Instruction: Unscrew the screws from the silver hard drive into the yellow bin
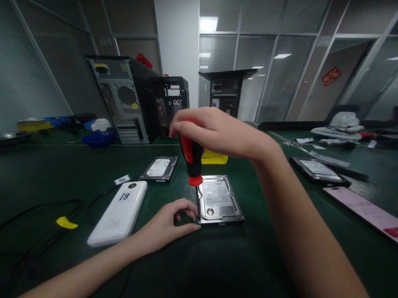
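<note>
Through the head camera, my right hand [216, 130] grips a red-and-black plastic screwdriver [192, 155] at the silver metal hard drive's [216, 195] eleven o'clock corner, my left [165, 220] half-open at seven, cover on, screw progress unclear.

**Central drive [218, 196]: near approach open, left obstructed**

Bare table [219, 265] is extending nearside, leaving a low approach. The left hand [166, 219] is blocking the near left corner; the screwdriver [192, 157] and right hand [213, 128] are obstructing overhead access, far left. The right forearm [292, 203] is crossing rightward. A white power bank [119, 216] is narrowing the left side; 3 computer cases [140, 97] are limiting rear passage.
</note>
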### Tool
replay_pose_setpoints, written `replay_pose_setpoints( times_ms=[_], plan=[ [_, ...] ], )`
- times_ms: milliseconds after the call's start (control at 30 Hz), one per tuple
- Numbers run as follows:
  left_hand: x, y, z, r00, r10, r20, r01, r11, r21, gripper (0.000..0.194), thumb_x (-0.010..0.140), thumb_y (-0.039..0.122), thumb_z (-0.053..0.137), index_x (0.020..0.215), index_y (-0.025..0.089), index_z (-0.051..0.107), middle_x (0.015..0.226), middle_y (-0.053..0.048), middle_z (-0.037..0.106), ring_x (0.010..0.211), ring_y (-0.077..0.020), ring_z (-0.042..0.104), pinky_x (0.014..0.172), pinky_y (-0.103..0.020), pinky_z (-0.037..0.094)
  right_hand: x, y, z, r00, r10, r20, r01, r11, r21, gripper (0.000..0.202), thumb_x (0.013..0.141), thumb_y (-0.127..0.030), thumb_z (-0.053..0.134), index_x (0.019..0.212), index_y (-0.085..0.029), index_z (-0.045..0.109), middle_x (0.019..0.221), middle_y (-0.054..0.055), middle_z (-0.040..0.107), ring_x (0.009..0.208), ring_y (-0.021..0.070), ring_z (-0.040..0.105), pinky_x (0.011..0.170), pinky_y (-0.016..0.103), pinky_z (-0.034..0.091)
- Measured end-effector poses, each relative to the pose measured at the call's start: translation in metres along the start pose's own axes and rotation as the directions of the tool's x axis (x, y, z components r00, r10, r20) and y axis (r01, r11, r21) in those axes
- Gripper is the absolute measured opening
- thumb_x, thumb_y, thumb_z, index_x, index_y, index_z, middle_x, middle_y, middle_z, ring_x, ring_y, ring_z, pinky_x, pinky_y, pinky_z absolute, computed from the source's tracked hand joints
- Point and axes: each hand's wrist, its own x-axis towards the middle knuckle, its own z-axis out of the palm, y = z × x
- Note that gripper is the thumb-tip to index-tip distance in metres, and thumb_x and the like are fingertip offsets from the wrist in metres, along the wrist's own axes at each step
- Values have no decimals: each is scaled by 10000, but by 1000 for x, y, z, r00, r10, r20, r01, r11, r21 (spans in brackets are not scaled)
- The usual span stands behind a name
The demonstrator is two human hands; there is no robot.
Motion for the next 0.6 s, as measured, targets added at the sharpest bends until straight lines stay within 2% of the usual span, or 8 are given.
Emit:
replay_pose_setpoints(
  times_ms=[100, 300, 500, 600],
  plan=[
    [0, 2, 0, 1000, -18, 5, 18, 1000, 2, 197, 798, 299, 646, 954, 181, 620, 1006, -26, 638, 932, -195, 577, 746, -267, 404, 0, 0, 1, 1000, -29, 6, 28, 999, 31, 377, 975, -365, 350, 957, -89, 606, 829, 36, 590, 699, 96, 492, 618, 231, 334],
    [0, 5, -1, 999, -41, 5, 41, 999, -8, 232, 804, 327, 639, 989, 188, 625, 1001, -20, 640, 932, -199, 574, 762, -277, 409, 1, 0, 0, 995, -91, 37, 89, 994, 61, 401, 948, -435, 409, 893, -101, 625, 772, 18, 576, 670, 83, 480, 600, 218, 332],
    [0, 6, -1, 999, -36, 0, 36, 999, -13, 233, 809, 327, 633, 994, 186, 626, 988, -24, 640, 930, -204, 574, 768, -285, 414, 0, -3, 1, 998, -14, 61, 7, 994, 111, 426, 928, -471, 435, 722, -120, 558, 647, -25, 477, 559, 53, 414, 531, 206, 300],
    [-1, 7, -1, 999, -40, 1, 40, 999, -10, 240, 806, 331, 639, 999, 188, 625, 989, -24, 640, 928, -207, 575, 759, -285, 411, 0, -3, 2, 998, 4, 60, -13, 990, 142, 462, 936, -503, 385, 712, -129, 538, 648, -26, 463, 556, 52, 413, 535, 206, 302]
  ],
)
